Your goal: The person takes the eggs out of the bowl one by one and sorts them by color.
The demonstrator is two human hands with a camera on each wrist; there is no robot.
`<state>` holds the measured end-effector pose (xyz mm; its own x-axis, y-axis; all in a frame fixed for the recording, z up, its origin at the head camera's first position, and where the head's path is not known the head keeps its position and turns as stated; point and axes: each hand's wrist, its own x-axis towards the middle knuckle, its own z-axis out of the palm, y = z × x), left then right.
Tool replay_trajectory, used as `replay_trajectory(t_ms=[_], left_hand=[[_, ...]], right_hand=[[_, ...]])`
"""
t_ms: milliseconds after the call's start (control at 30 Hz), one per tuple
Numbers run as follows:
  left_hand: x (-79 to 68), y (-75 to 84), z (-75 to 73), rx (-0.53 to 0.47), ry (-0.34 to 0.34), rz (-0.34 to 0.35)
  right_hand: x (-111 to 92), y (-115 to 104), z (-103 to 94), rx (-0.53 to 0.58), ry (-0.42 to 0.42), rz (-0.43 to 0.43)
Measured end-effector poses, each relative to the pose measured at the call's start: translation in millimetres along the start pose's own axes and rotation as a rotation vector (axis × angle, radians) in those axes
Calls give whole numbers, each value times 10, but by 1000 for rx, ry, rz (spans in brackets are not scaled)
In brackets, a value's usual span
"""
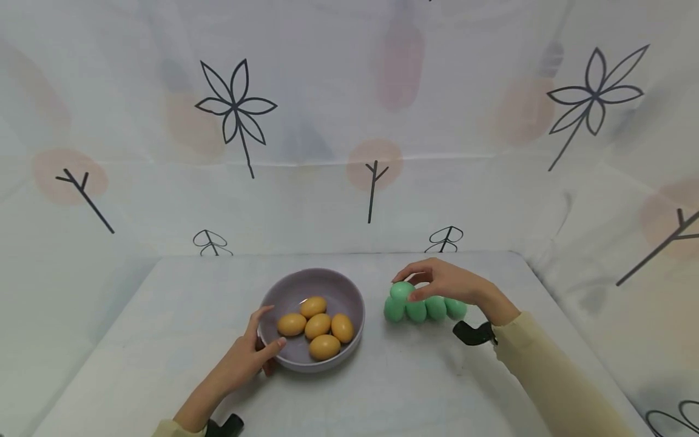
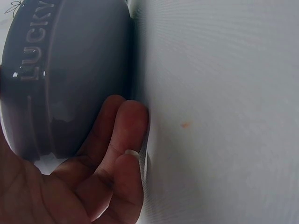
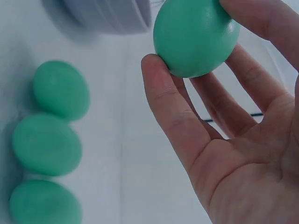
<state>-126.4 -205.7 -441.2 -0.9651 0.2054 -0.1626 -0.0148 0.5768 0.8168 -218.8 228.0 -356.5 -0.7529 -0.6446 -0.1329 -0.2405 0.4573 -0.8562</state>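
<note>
A grey-purple bowl with several yellow eggs in it stands on the table. At the bowl's near left side my left hand grips it, thumb at the rim and other fingers low against the outer wall, as the left wrist view shows. My right hand pinches a green egg between thumb and fingers, raised above a row of several other green eggs. In the right wrist view some of that row's eggs lie apart from the held one.
The white cloth-covered table reaches back to a patterned fabric wall. The row of green eggs lies right of the bowl, with a gap of table between them. A black strap is on the right wrist.
</note>
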Motion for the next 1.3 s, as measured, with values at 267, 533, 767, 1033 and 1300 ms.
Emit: replay_trajectory(t_ms=[267,533,767,1033,1300], left_hand=[[8,-5,8,4,7,1],[0,4,0,-3,7,-5],[-3,2,-13,-6,0,6],[1,-7,-3,4,-1,-1],[-16,18,-15,-17,-3,11]], right_hand=[[-273,236,-138,-3,85,48],[-529,451,-270,-15,211,70],[-740,656,-339,-16,321,111],[-929,855,-371,-56,411,165],[-989,1029,-316,-22,434,237]])
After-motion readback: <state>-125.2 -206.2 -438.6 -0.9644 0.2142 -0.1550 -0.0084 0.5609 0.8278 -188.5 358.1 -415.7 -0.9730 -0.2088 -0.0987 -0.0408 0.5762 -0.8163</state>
